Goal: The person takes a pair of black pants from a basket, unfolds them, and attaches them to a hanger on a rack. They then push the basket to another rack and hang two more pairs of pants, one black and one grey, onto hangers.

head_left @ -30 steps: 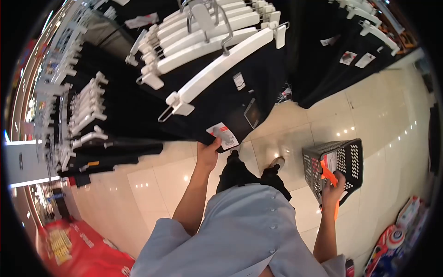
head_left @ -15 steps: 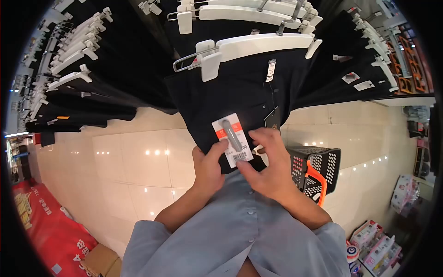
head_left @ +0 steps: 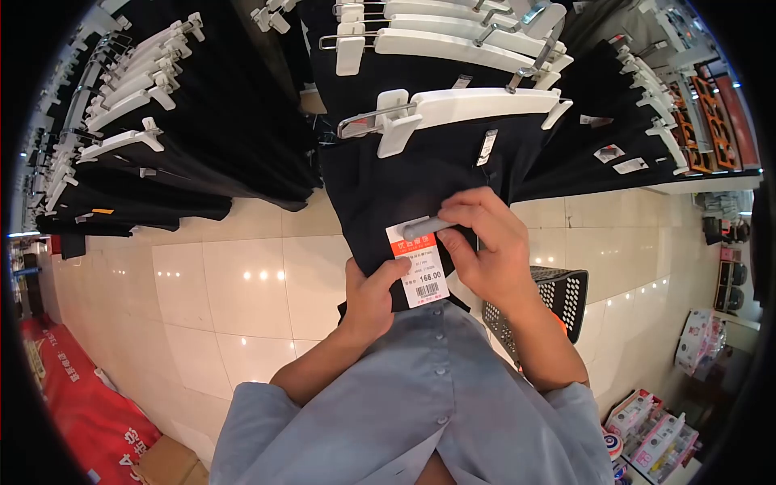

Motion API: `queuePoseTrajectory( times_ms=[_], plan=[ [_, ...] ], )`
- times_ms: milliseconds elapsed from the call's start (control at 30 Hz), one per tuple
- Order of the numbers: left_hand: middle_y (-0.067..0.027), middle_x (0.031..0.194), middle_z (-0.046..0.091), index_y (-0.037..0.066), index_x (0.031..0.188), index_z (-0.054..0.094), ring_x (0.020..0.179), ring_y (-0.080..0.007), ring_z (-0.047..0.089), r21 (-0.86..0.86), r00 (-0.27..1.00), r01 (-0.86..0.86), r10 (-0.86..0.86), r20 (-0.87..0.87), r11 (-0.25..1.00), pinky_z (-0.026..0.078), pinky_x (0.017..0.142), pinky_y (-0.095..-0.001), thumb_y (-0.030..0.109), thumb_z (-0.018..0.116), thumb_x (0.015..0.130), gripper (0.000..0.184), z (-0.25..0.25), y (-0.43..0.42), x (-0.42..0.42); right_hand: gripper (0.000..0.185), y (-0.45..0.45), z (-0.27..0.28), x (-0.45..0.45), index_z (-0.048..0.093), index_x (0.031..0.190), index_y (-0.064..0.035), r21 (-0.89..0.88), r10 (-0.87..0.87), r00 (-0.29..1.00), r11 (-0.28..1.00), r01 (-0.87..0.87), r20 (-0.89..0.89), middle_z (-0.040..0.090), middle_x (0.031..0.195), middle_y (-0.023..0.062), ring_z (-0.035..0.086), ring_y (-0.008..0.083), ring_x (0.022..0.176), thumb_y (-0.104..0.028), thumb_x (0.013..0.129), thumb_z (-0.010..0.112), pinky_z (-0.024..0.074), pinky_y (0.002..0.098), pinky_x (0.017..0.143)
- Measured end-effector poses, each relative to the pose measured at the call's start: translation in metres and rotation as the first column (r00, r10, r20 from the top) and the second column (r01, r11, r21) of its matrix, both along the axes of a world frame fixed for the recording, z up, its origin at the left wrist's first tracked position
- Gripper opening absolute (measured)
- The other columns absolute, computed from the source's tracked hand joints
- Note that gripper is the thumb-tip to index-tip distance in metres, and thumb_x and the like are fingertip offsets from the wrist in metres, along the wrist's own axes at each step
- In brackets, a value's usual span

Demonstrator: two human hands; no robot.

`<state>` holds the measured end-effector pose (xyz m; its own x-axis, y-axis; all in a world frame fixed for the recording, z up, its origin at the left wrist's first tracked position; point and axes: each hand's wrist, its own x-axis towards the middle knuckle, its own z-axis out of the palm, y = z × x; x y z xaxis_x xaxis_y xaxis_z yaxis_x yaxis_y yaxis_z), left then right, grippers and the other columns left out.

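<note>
Black trousers (head_left: 404, 182) hang from a white clip hanger (head_left: 477, 105) in front of me. My left hand (head_left: 373, 299) is closed on the left edge of a white and red price tag (head_left: 422, 275), and black cloth lies under its fingers. The tag reads 168.00 above a barcode. My right hand (head_left: 489, 242) pinches the end of a grey security tag (head_left: 427, 227), which lies across the top of the price tag. A smaller white label (head_left: 486, 148) hangs near the waistband.
A black basket (head_left: 572, 303) with an orange handle stands on the floor behind my right forearm. More black garments (head_left: 234, 121) hang on both sides. Boxed goods (head_left: 647, 428) are at lower right; red cloth (head_left: 77, 396) and a cardboard box (head_left: 166, 462) are at lower left.
My right hand has let go of the basket, come to the tag and swung the grey security tag sideways off the printed price. The view has turned toward the trousers.
</note>
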<state>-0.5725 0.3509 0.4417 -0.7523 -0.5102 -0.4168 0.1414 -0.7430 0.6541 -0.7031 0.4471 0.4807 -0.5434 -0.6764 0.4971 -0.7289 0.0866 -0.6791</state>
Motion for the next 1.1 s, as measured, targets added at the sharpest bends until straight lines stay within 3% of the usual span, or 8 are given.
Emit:
queuePoseTrajectory(
  times_ms=[167, 267, 400, 533, 633, 833, 1033, 1100],
  plan=[
    [-0.0110, 0.094, 0.065, -0.008, 0.105, 0.058, 0.082, -0.0175, 0.065, -0.001, 1.000, -0.028, 0.028, -0.003, 1.000, 0.052, 0.075, -0.0299, 0.000, 0.057, 0.078, 0.027, -0.004, -0.002, 0.000, 0.021, -0.001, 0.000, -0.004, 0.062, 0.087, -0.0013, 0.042, 0.011, 0.997, 0.999, -0.014, 0.080, 0.061, 0.093, 0.0126, 0.063, 0.0272, 0.077, 0.006, 0.068, 0.067, 0.0503, 0.0312, 0.065],
    [-0.0104, 0.095, 0.065, -0.008, 0.105, 0.058, 0.083, -0.0153, 0.064, -0.141, 1.000, 0.027, -0.026, 0.009, 0.990, 0.051, 0.075, -0.0286, 0.002, 0.059, 0.080, 0.027, -0.009, -0.003, 0.002, 0.021, -0.003, 0.008, -0.006, 0.063, 0.087, -0.0014, -0.017, -0.029, 0.999, 0.999, 0.029, 0.029, 0.061, 0.093, 0.0131, 0.063, 0.0280, 0.078, 0.006, 0.067, 0.066, 0.0503, 0.0322, 0.066],
    [-0.0084, 0.094, 0.065, -0.007, 0.104, 0.058, 0.085, -0.0117, 0.060, -0.442, 0.998, 0.059, -0.040, 0.052, 0.895, 0.049, 0.075, -0.0270, 0.007, 0.060, 0.085, 0.024, -0.017, -0.020, -0.011, 0.025, -0.025, 0.044, -0.027, 0.061, 0.092, 0.0006, -0.188, -0.083, 0.938, 0.982, 0.019, -0.338, 0.061, 0.096, 0.0135, 0.061, 0.0304, 0.088, -0.001, 0.068, 0.068, 0.0493, 0.0370, 0.074],
    [-0.0064, 0.093, 0.065, -0.004, 0.105, 0.059, 0.082, -0.0096, 0.058, -0.697, 0.994, 0.085, -0.107, 0.013, 0.712, 0.048, 0.073, -0.0262, 0.010, 0.061, 0.087, 0.024, -0.033, -0.057, -0.027, 0.031, -0.062, 0.085, -0.044, 0.060, 0.099, 0.0015, 0.036, 0.165, 0.898, 0.986, -0.165, -0.407, 0.060, 0.095, 0.0136, 0.059, 0.0328, 0.090, -0.005, 0.070, 0.069, 0.0477, 0.0380, 0.077],
    [-0.0046, 0.089, 0.066, -0.003, 0.104, 0.061, 0.079, -0.0082, 0.057, -0.703, 0.986, 0.142, -0.163, 0.037, 0.697, 0.047, 0.072, -0.0261, 0.013, 0.062, 0.086, 0.023, -0.023, -0.075, -0.038, 0.037, -0.076, 0.091, -0.061, 0.058, 0.106, 0.0020, 0.314, 0.369, 0.907, 0.902, -0.297, -0.204, 0.060, 0.094, 0.0151, 0.057, 0.0348, 0.087, -0.003, 0.071, 0.070, 0.0457, 0.0361, 0.078],
    [-0.0055, 0.084, 0.066, -0.001, 0.100, 0.064, 0.075, -0.0108, 0.057, -0.783, 0.999, 0.020, -0.047, -0.012, 0.622, 0.047, 0.069, -0.0284, 0.022, 0.066, 0.084, 0.028, 0.006, -0.084, -0.061, 0.035, -0.086, 0.090, -0.067, 0.060, 0.104, 0.0006, 0.333, 0.425, 0.889, 0.874, -0.354, -0.172, 0.058, 0.089, 0.0134, 0.057, 0.0322, 0.081, -0.001, 0.071, 0.070, 0.0448, 0.0358, 0.075],
    [-0.0031, 0.078, 0.064, -0.001, 0.095, 0.065, 0.071, -0.0110, 0.055, -0.725, 0.995, 0.064, 0.011, 0.098, 0.685, 0.045, 0.067, -0.0278, 0.025, 0.068, 0.083, 0.028, 0.005, -0.082, -0.065, 0.029, -0.093, 0.086, -0.074, 0.061, 0.100, 0.0018, 0.343, 0.438, 0.898, 0.852, -0.396, -0.052, 0.058, 0.085, 0.0105, 0.056, 0.0227, 0.075, 0.001, 0.072, 0.068, 0.0449, 0.0321, 0.070],
    [-0.0050, 0.090, 0.063, -0.001, 0.104, 0.059, 0.079, -0.0120, 0.058, -0.626, 0.995, 0.096, -0.063, 0.074, 0.774, 0.048, 0.072, -0.0271, 0.023, 0.068, 0.084, 0.032, -0.007, -0.088, -0.065, 0.028, -0.096, 0.084, -0.079, 0.062, 0.099, 0.0019, 0.326, 0.443, 0.894, 0.856, -0.401, -0.061, 0.058, 0.084, 0.0101, 0.056, 0.0212, 0.074, 0.001, 0.072, 0.068, 0.0452, 0.0316, 0.069]
  ],
)
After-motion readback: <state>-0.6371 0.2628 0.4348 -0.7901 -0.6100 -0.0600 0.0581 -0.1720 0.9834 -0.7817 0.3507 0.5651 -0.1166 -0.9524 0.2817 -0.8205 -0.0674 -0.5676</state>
